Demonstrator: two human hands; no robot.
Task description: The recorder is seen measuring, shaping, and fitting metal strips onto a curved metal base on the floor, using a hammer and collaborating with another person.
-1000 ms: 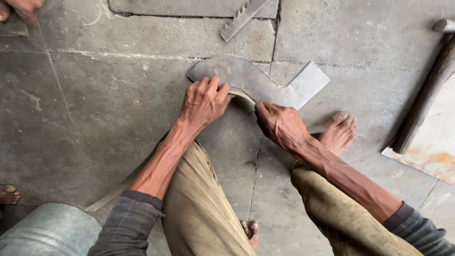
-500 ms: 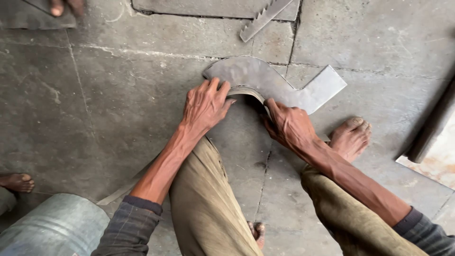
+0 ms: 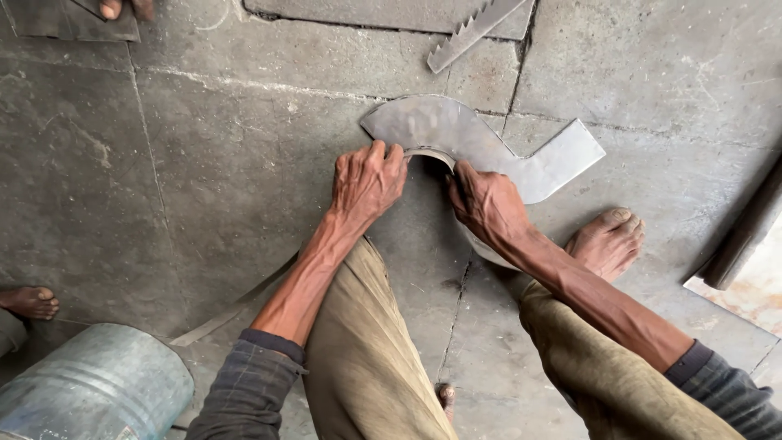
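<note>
Head view: my left hand (image 3: 366, 181) and right hand (image 3: 487, 204) press on the curved grey sheet-metal cutout (image 3: 481, 147) lying flat on the grey concrete floor (image 3: 204, 163). Fingers curled together, gripping its inner curved edge (right thumb hidden). Serrated metal strip (image 3: 472, 33) lies well apart.

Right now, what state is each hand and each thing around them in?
Left hand: pressed on the sheet's inner curve.
Right hand: gripping the same curved edge.
Curved metal sheet: flat on the floor.
Toothed metal strip: lying loose, untouched.
Metal drum: on its side.
</note>
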